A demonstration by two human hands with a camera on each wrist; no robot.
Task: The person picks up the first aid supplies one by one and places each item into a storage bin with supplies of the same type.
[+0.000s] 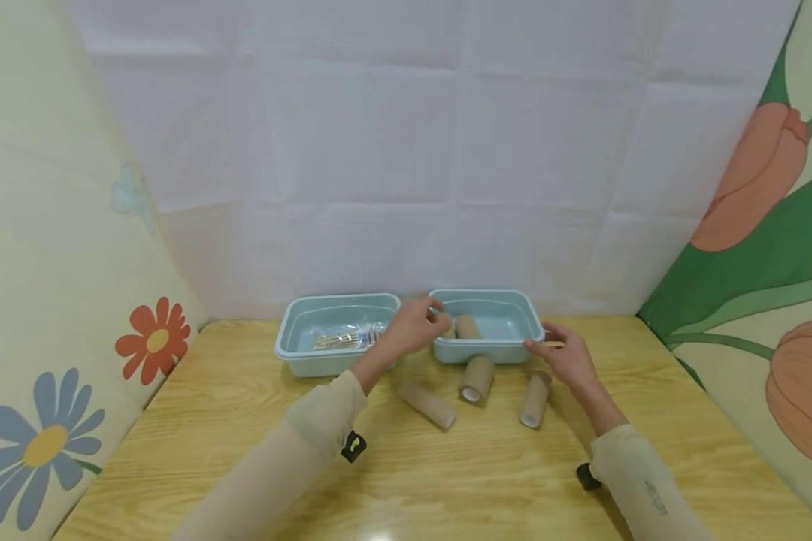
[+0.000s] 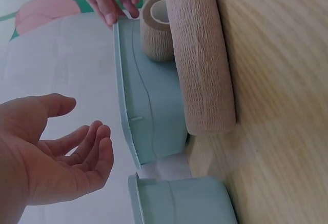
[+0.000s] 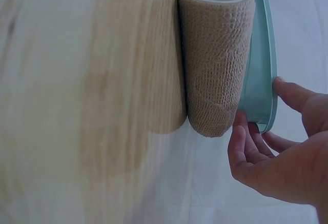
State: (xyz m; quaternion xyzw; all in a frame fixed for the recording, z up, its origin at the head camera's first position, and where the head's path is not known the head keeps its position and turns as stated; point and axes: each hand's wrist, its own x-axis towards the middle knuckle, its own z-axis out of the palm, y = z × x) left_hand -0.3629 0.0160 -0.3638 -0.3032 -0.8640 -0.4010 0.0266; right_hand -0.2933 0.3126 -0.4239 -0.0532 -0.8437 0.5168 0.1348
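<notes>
My right hand (image 1: 568, 359) grips the right end of a light blue plastic bin (image 1: 490, 351), its thumb at the rim and its fingers under it, as the right wrist view shows. My left hand (image 2: 66, 149) hovers over that bin's left end with loosely bent fingers and nothing in them. Two tan bandage rolls lie inside the bin, one of them a bandage roll (image 1: 468, 327) partly hidden by the front wall. Before the bin, on the table, lie a left bandage roll (image 1: 428, 404), a middle bandage roll (image 1: 480, 376) and a right bandage roll (image 3: 215, 65).
A second light blue bin (image 1: 318, 366) stands to the left, holding clear plastic packs of swab-like sticks (image 1: 343, 340). Both bins are on a wood-grain table (image 1: 446, 481). A white sheet (image 1: 379, 150) hangs behind, with flower-patterned cloth on both sides.
</notes>
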